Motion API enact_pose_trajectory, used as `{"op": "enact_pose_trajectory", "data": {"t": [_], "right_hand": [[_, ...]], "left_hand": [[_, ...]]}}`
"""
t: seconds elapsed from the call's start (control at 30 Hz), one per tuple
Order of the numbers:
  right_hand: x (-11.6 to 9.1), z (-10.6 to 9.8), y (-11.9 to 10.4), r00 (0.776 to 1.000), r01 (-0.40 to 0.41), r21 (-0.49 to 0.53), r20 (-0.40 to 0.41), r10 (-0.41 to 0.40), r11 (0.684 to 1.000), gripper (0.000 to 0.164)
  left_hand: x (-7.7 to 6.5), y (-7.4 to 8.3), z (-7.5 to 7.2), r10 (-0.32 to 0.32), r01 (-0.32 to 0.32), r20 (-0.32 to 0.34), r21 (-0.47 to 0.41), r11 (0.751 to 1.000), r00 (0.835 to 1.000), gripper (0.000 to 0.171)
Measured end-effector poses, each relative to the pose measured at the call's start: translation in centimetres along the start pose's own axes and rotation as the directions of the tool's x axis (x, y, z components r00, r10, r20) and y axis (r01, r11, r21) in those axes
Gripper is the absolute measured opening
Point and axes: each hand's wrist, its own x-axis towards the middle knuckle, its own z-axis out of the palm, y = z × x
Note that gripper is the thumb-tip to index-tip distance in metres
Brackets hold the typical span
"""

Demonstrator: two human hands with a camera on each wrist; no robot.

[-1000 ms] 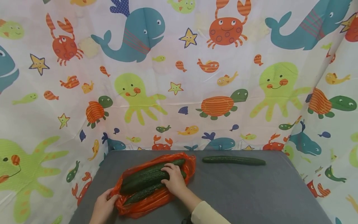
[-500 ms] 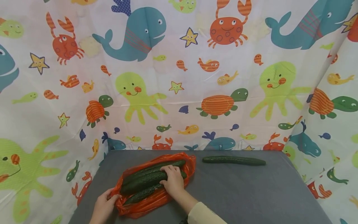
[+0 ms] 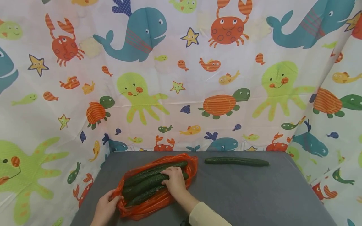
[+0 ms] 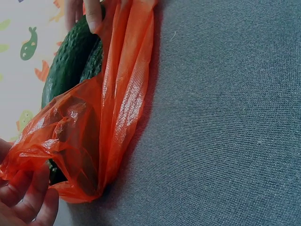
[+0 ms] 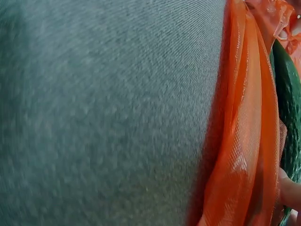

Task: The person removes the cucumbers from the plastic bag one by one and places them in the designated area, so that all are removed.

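An orange plastic bag (image 3: 158, 205) lies on the left half of the table with several dark green cucumbers showing through its wide opening. My left hand (image 3: 104, 208) pinches the bag's edge at its left end; in the left wrist view the fingers (image 4: 37, 197) hold the crumpled film. Over the bag's right part, my right hand (image 3: 176, 182) grips the middle cucumber (image 3: 150, 185), thumb on the near side and fingers over the far side. Another cucumber (image 3: 167, 166) lies behind it, and one more (image 3: 145, 196) in front. The right wrist view shows the right thumb (image 5: 289, 190) against a cucumber.
A single cucumber (image 3: 236, 161) lies alone near the table's back edge, right of the bag. The grey table (image 3: 249, 197) is bordered behind and at the sides by a white curtain (image 3: 181, 138) printed with sea animals.
My right hand has shifted slightly left, and the middle cucumber has moved a little nearer the front one inside the bag. The left hand stays at the bag's edge.
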Motion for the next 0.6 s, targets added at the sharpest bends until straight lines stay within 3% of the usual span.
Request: {"op": "enact_pose_trajectory", "data": {"t": [0.37, 0.6], "right_hand": [[0.8, -1.5, 0.2, 0.999, 0.013, 0.022, 0.052, -0.014, 1.0, 0.037], [1.2, -3.2, -0.8, 0.999, -0.034, 0.051, 0.02, 0.033, 0.998, 0.038]], "left_hand": [[0.2, 0.0, 0.0, 0.006, -0.006, -0.007, 0.019, 1.0, 1.0, 0.043], [0.4, 0.1, 0.1, 0.024, -0.024, -0.024, 0.036, 0.999, 0.999, 0.042]]}}
